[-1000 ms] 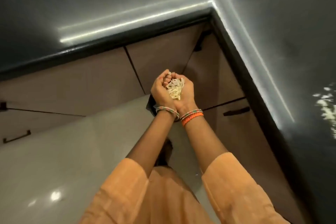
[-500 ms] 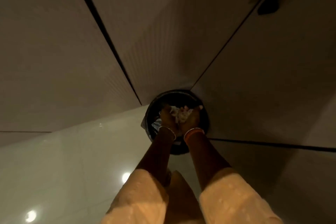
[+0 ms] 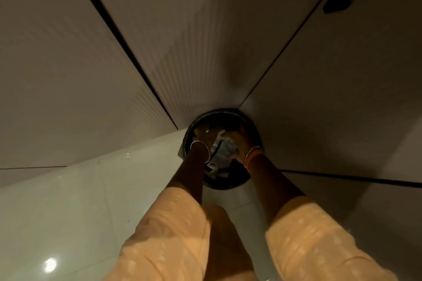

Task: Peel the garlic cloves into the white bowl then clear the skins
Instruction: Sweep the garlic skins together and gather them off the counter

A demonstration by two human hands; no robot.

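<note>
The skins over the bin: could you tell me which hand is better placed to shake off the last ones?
Probably the right hand: pale skins show at its fingers above the bin; the left hand shows none.

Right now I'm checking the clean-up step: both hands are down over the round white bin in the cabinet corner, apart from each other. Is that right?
Not quite: the bin is black, not white. The head view shows its dark round rim in the cabinet corner, with the left hand and right hand down over it, apart from each other.

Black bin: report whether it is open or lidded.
Open: no lid covers the black bin; scraps show inside, and both hands reach down past its rim.
</note>
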